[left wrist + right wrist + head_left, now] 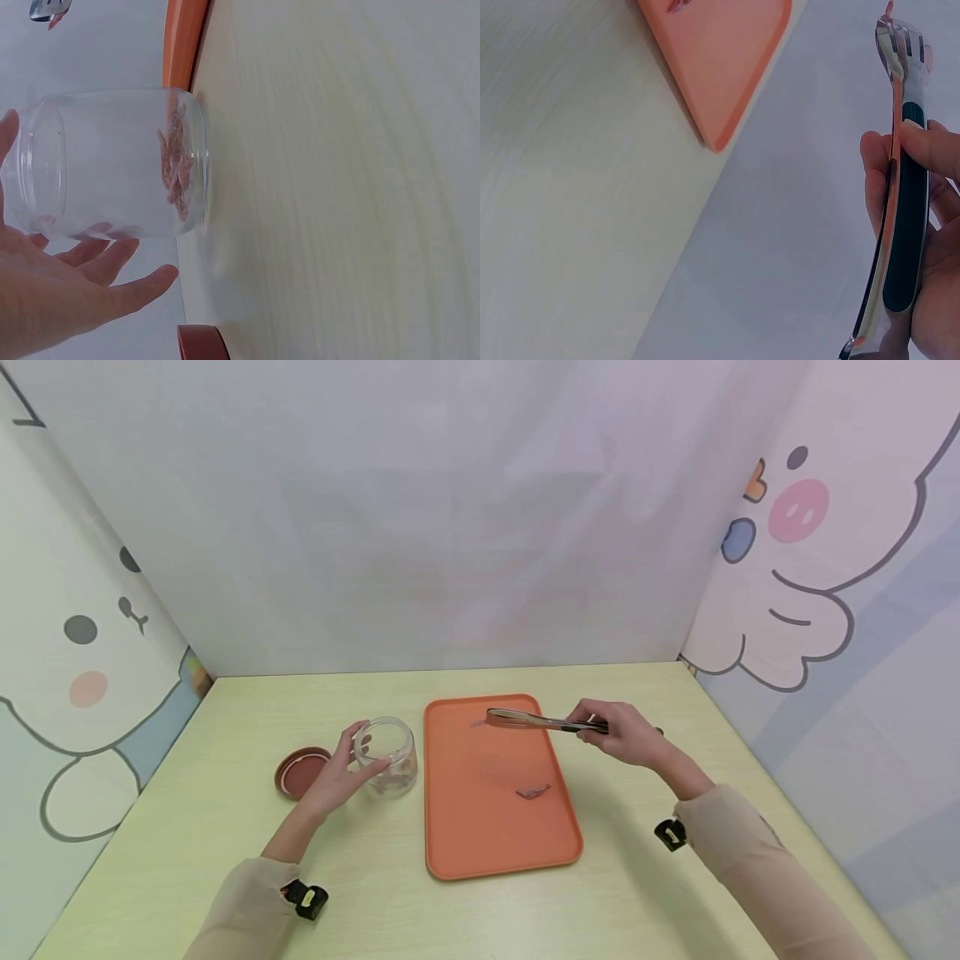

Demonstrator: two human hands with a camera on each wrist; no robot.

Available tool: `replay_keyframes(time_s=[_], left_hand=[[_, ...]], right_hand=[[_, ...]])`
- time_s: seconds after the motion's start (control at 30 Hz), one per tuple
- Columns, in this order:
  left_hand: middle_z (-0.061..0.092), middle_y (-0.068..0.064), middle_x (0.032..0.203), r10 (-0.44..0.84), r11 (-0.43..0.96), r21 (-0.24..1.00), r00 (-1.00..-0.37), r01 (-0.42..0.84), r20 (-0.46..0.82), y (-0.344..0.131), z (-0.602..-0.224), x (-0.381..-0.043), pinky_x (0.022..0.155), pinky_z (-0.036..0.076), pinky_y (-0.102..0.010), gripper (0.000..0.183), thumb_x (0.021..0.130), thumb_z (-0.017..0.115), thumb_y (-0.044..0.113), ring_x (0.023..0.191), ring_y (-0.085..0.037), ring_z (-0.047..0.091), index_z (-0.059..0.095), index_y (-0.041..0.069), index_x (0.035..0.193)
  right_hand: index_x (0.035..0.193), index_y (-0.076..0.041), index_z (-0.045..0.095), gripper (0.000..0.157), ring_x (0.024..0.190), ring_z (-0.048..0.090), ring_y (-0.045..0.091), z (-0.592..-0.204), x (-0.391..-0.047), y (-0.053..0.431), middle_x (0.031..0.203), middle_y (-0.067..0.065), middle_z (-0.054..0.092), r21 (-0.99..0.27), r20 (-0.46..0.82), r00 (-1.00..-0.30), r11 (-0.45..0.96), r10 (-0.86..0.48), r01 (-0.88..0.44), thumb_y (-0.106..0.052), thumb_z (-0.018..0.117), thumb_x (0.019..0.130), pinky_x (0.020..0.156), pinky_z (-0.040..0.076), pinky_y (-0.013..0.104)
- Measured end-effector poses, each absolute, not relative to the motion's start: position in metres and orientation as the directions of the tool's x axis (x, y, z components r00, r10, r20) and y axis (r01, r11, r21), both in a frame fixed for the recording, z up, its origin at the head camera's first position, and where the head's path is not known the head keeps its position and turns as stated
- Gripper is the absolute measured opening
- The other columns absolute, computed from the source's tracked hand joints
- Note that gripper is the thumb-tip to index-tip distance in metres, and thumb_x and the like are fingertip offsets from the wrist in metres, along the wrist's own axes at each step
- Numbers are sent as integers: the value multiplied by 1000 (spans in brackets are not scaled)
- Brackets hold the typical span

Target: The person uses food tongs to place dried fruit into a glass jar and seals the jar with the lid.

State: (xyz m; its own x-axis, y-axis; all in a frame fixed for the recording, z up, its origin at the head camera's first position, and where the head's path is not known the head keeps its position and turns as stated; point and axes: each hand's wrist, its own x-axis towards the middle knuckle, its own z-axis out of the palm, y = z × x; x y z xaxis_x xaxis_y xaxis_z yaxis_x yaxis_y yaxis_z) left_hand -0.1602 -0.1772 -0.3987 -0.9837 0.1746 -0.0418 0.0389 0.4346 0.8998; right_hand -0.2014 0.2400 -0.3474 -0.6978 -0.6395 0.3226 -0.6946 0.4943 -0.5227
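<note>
My left hand (341, 777) holds a clear, lidless glass jar (390, 777) near its rim, with the thumb on the near side. Several reddish-brown dried-looking strips (178, 161) lie on the jar's bottom. My right hand (622, 732) grips metal serving tongs (525, 720) with dark handle inserts, thumb pressed along one arm. The tongs are held above the far part of an orange tray (498, 835). A small reddish piece (56, 21) sticks out from the tongs' tips. Another strip (533, 792) lies on the tray. Its exact kind is unclear.
A round red-brown lid (302, 772) lies left of the jar, partly behind my left hand. The pale wooden table (360, 893) meets a grey-white curtain (450, 568) at the back. Cartoon-printed panels (832, 552) stand at both sides.
</note>
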Motion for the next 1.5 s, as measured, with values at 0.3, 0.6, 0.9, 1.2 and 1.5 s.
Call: replay_keyframes(time_s=[0.3, 0.6, 0.9, 1.2, 1.5], left_hand=[[24, -26, 137, 178, 441, 896, -983, 43, -40, -178, -401, -162, 91, 24, -58, 74, 86, 58, 30, 122, -44, 22, 11, 12, 139], [26, -20, 138, 167, 450, 891, -986, 54, -25, -184, -419, -171, 90, 26, -58, 79, 81, 60, 42, 122, -41, 24, 12, 19, 139], [25, -20, 138, 173, 444, 894, -984, 53, -28, -183, -419, -171, 89, 26, -58, 79, 81, 60, 42, 122, -41, 23, 11, 19, 139], [26, -21, 137, 173, 441, 896, -984, 50, -30, -184, -419, -172, 90, 25, -59, 77, 82, 60, 41, 122, -42, 23, 12, 19, 139], [25, -21, 138, 180, 442, 896, -983, 49, -35, -184, -418, -171, 89, 25, -59, 78, 82, 59, 42, 123, -42, 22, 11, 19, 139]], right_hand=[[96, -9, 59, 19, 49, 45, 9, -332, -201, 220, 75, -3, 58, -530, 322, -701, 492, -637, -691, 4, 59, 81, 44, 37, 24], [94, -15, 59, 20, 50, 42, 7, -343, -211, 202, 78, -11, 58, -491, 355, -669, 479, -653, -728, 1, 59, 82, 46, 37, 26], [94, -14, 59, 15, 55, 46, 7, -353, -211, 181, 80, -3, 61, -493, 368, -656, 460, -660, -739, -3, 59, 83, 47, 35, 26], [94, -13, 60, 15, 46, 36, 6, -355, -209, 159, 81, 1, 60, -484, 397, -648, 451, -650, -750, -3, 61, 82, 45, 31, 25], [92, -13, 60, 12, 47, 34, 6, -356, -205, 134, 80, -1, 60, -458, 437, -623, 436, -649, -775, -5, 60, 83, 45, 28, 23]])
